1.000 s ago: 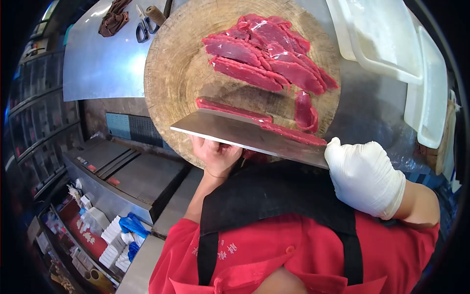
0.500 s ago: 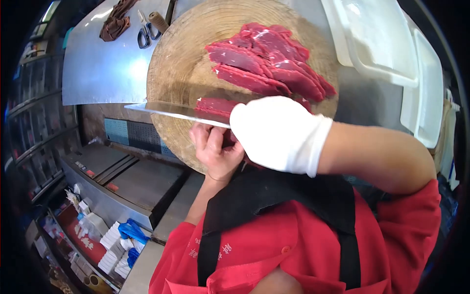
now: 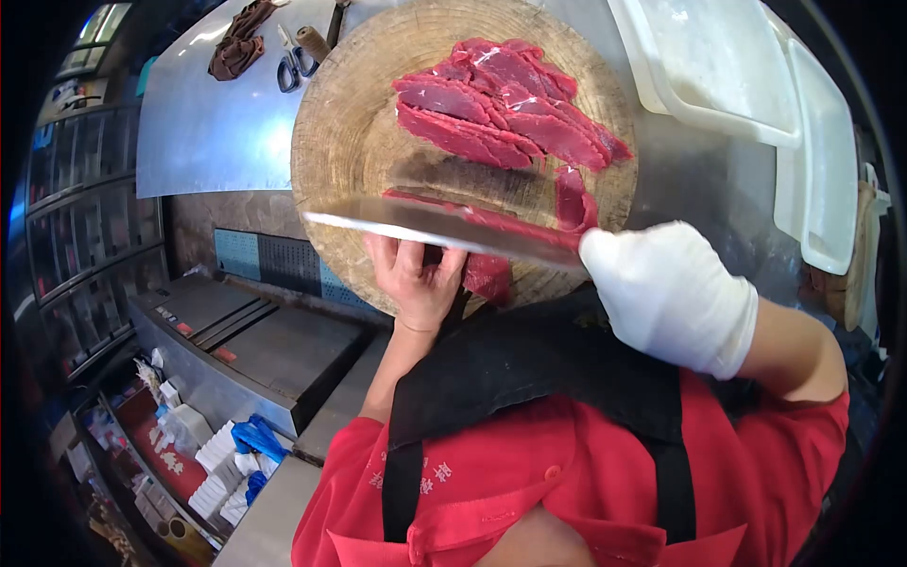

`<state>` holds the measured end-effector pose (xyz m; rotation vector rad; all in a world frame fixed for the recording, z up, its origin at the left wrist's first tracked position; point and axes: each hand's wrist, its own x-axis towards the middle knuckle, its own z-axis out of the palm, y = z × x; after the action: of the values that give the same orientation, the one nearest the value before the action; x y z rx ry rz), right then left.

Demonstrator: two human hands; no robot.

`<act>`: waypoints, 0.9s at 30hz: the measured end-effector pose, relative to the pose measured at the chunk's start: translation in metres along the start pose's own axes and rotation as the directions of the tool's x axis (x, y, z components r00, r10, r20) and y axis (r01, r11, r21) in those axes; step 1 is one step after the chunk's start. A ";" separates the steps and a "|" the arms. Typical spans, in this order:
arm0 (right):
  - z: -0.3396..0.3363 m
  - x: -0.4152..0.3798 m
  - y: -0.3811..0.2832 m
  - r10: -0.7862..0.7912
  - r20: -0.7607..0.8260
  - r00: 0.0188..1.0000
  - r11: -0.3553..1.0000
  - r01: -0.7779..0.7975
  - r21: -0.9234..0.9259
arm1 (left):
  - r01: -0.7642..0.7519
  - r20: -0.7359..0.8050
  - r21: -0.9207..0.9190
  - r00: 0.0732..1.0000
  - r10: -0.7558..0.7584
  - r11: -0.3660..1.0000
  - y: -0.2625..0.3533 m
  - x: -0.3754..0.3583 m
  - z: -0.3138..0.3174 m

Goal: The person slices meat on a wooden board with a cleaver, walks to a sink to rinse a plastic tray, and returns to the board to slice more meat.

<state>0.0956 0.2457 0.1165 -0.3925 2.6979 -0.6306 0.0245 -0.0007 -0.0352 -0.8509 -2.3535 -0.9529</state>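
Observation:
In the head view, my right hand [image 3: 671, 298], in a white glove, is closed round the handle of a wide-bladed knife [image 3: 444, 230]. The blade points left across a round wooden chopping block [image 3: 345, 123]. My bare left hand [image 3: 418, 282] has its fingers bent against a piece of raw red meat [image 3: 488, 276] beside the blade; the blade hides part of that meat and the fingertips. Beyond the knife, several overlapping meat slices [image 3: 501, 104] lie in a pile. A single curved slice [image 3: 573, 200] rests near the knife's handle end.
Scissors [image 3: 291, 66], a spool of twine [image 3: 313, 42] and a brown cloth [image 3: 236, 45] lie on the metal table [image 3: 213, 132] at upper left. White plastic trays [image 3: 727, 76] stand at the right. Below left is a metal counter unit [image 3: 274, 350].
My right hand and the knife have moved right and slightly down, uncovering the curved slice and the meat near my left hand. My left hand stays by the meat. The view has shifted slightly.

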 end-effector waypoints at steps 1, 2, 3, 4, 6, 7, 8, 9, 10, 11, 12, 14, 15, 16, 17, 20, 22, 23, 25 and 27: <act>0.002 -0.007 0.001 -0.031 -0.013 0.999 0.999 0.031 -0.012 | 0.099 0.044 -0.074 0.994 -0.096 0.992 -0.005 -0.011 0.000; 0.004 -0.013 0.001 -0.018 0.016 1.000 0.996 0.020 -0.089 | 0.102 0.065 -0.064 0.993 -0.098 0.993 -0.010 -0.018 0.000; 0.005 -0.017 0.002 -0.020 0.025 0.999 0.996 0.022 -0.084 | 0.107 0.088 -0.053 0.991 -0.102 0.993 -0.011 -0.019 -0.001; 0.005 -0.019 0.003 -0.002 0.042 0.999 0.994 0.007 -0.106 | 0.116 0.094 -0.050 0.989 -0.111 0.992 -0.013 -0.022 -0.002; 0.003 -0.020 0.003 0.046 0.118 0.992 0.984 -0.025 -0.176 | 0.121 0.119 -0.078 0.987 -0.111 0.990 -0.016 -0.026 0.000; 0.003 -0.018 0.004 0.047 0.129 0.991 0.985 -0.024 -0.171 | 0.131 0.126 -0.078 0.985 -0.121 0.988 -0.015 -0.027 -0.001; 0.002 -0.015 0.005 0.022 0.140 0.990 0.984 0.003 -0.176 | 0.124 0.143 -0.095 0.984 -0.110 0.988 -0.014 -0.026 -0.003; 0.001 -0.011 0.006 -0.005 0.152 0.988 0.983 0.033 -0.182 | 0.119 0.157 -0.111 0.982 -0.101 0.987 -0.014 -0.025 -0.005; -0.001 -0.006 0.006 -0.011 0.165 0.986 0.983 0.041 -0.181 | 0.133 0.157 -0.108 0.981 -0.115 0.985 -0.014 -0.026 -0.006; -0.003 0.000 0.006 0.005 0.201 0.980 0.991 0.023 -0.133 | 0.139 0.148 -0.083 0.981 -0.126 0.987 -0.013 -0.028 -0.006; -0.005 0.007 0.006 0.020 0.237 0.971 0.996 0.001 -0.088 | 0.144 0.138 -0.060 0.981 -0.135 0.988 -0.012 -0.027 -0.005; -0.007 0.027 0.004 0.031 0.275 0.961 0.999 -0.019 -0.044 | 0.138 0.108 -0.059 0.985 -0.132 0.989 -0.007 -0.018 -0.002; -0.007 0.038 0.001 0.049 0.303 0.952 0.999 -0.054 0.006 | 0.120 0.087 -0.061 0.990 -0.114 0.991 -0.002 -0.008 -0.002; 0.000 0.054 0.001 -0.001 0.257 0.966 0.998 -0.015 0.059 | 0.129 0.104 -0.003 0.986 -0.128 0.992 0.006 0.009 -0.006; 0.009 0.072 0.000 -0.049 0.206 0.977 0.994 0.027 0.109 | 0.133 0.099 -0.008 0.986 -0.131 0.991 0.007 0.013 -0.004; 0.021 0.112 -0.012 -0.151 0.123 0.981 0.985 0.139 0.104 | 0.126 0.006 -0.043 0.992 -0.126 0.991 0.008 0.017 0.000; 0.016 0.114 -0.008 -0.187 0.151 0.971 0.982 0.181 0.054 | 0.130 0.029 -0.045 0.991 -0.129 0.990 0.007 0.014 -0.002; 0.014 0.104 -0.011 -0.180 0.134 0.974 0.983 0.176 0.041 | 0.116 0.011 -0.038 0.993 -0.116 0.993 0.007 0.012 -0.001; 0.016 0.087 -0.020 0.001 0.219 0.976 0.999 -0.011 0.044 | 0.135 0.008 -0.003 0.991 -0.135 0.991 0.004 0.005 -0.001; 0.006 0.069 -0.009 0.127 0.268 0.955 0.991 -0.110 -0.077 | 0.156 -0.020 -0.053 0.987 -0.157 0.986 0.007 0.004 0.000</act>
<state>0.0375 0.2126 0.0977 -0.3045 2.4595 -0.4262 0.0265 0.0052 -0.0291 -0.6773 -2.4129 -1.0841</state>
